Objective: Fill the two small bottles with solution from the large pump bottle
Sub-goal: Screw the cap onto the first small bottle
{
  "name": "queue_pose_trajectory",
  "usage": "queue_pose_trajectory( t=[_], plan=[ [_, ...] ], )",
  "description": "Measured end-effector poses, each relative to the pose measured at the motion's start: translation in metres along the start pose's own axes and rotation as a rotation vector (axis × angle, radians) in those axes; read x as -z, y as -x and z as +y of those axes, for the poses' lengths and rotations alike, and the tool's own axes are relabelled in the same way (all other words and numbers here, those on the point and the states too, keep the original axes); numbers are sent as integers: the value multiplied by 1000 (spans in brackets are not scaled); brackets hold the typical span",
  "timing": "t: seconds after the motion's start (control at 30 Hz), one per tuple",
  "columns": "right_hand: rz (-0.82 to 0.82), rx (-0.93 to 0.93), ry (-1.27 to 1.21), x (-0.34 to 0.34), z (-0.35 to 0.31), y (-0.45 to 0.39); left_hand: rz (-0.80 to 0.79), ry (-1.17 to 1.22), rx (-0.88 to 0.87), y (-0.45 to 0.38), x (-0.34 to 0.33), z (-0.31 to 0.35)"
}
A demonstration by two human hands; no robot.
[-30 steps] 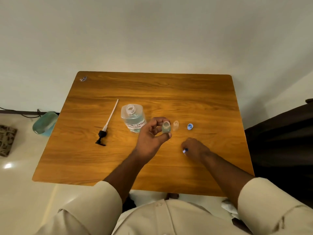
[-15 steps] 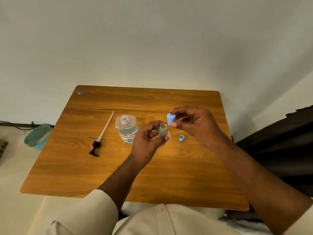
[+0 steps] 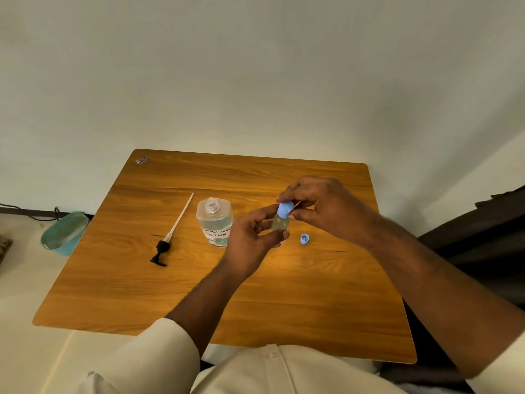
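From the head camera, the left hand [image 3: 250, 240] pinches a small bottle [image 3: 279, 223] between thumb and fingers, holding it above the table [image 3: 199, 294]. The bottle is clear, tinted pale, and tilts slightly. The right hand [image 3: 321, 207] grips a blue cap [image 3: 285, 209] with its fingertips, the cap sitting on the bottle's neck. A second blue cap [image 3: 304, 239] lies on the wood just right of the hands. The large bottle [image 3: 215, 223] stands open to the left, partly filled with clear liquid, a handwritten label on its front. Its pump head [image 3: 170, 237], black with a long white tube, lies flat further left. The table is glossy wood grain against a plain pale wall; a teal basin [image 3: 64, 233] sits on the floor at left.
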State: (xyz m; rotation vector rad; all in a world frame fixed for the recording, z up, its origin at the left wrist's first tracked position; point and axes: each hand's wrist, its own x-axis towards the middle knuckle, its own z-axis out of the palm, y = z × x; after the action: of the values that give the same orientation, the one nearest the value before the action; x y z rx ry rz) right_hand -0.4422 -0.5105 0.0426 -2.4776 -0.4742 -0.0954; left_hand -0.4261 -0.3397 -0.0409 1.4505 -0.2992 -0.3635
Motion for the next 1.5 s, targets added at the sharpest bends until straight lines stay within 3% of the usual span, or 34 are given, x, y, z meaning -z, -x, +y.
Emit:
queue_pose_trajectory(
  t=[0.2,0.33,0.43,0.5,0.6,0.67,0.77,0.83,0.9,0.97,1.07,1.13,1.23,1.33,1.5],
  plan=[
    [-41,-75,217,-4,-4,-10,8,-44,6,-2,3,0],
    [-101,-217,520,-1,-10,-24,3,-91,-9,-3,7,1],
    [-117,-278,364,17,-9,-35,20,-74,-2,-7,12,3],
    [-219,-173,152,28,-11,-41,24,-63,9,-9,15,4],
    [-360,-23,189,25,-19,-48,28,-30,25,-12,19,4],
    [-331,-17,359,17,-29,-53,27,-39,26,-13,22,4],
    [-150,-136,709,11,-32,-62,22,-62,31,-15,31,3],
    [-89,-170,633,12,-30,-64,18,-40,32,-18,37,5],
    [-188,-168,347,16,-32,-64,-7,-25,15,-21,42,8],
    [-309,-143,253,15,-38,-66,-27,-53,-5,-23,44,10],
    [-198,-176,652,3,-49,-72,-33,-117,-22,-27,48,11],
    [-94,-274,728,2,-52,-72,-56,-98,-24,-29,51,13],
    [-94,-311,468,16,-54,-69,-89,-70,-28,-34,62,17],
    [-242,-264,221,25,-62,-68,-149,-49,-35,-38,70,19],
    [-115,-271,701,3,-64,-75,-169,-32,-14,-39,73,15]
  ],
)
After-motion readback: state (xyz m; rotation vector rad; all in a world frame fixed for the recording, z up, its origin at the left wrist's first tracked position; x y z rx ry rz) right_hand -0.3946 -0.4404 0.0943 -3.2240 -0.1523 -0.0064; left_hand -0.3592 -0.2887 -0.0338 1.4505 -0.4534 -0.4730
